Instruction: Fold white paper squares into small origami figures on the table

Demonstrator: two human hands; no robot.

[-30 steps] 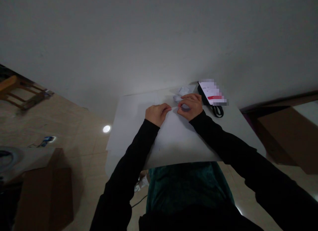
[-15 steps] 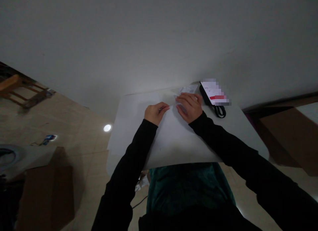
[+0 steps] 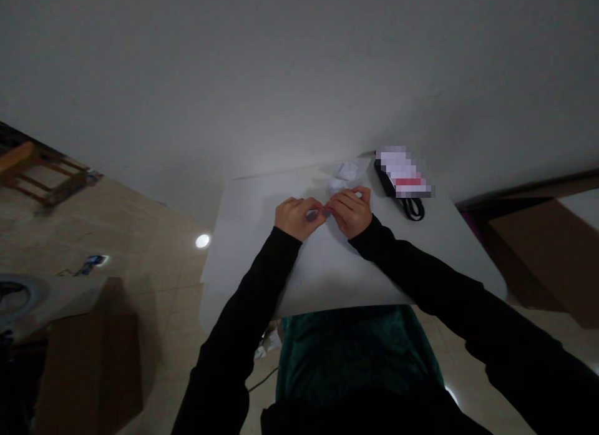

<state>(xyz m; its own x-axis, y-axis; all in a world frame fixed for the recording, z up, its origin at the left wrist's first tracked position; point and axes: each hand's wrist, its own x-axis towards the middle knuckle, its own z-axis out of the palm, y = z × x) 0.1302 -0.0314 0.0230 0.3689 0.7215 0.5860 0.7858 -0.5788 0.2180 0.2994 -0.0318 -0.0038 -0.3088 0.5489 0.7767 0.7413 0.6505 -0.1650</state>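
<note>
Over the middle of a white table (image 3: 346, 282), my left hand (image 3: 298, 218) is closed, thumb and forefinger pinched into a ring. My right hand (image 3: 350, 211) meets it, its fingers bent and pressed together at the tips. Whatever lies between the two sets of fingertips is too small and dim to make out. Just beyond my right hand lie pale crumpled pieces, apparently paper (image 3: 347, 170). White sheets of paper (image 3: 253, 216) cover the table's left part, beside my left hand.
A black case with a strap (image 3: 413, 209) and a blurred white-and-red face (image 3: 405, 173) lies at the table's back right. The wall (image 3: 299, 79) rises behind the table. Cardboard boxes (image 3: 93, 366) stand on the floor at both sides. A wooden stool (image 3: 42, 170) is far left.
My right hand has moved left and slightly down, its fingers closing. My left hand has shifted a little right, so the fingertips now meet. More of the crumpled pieces shows.
</note>
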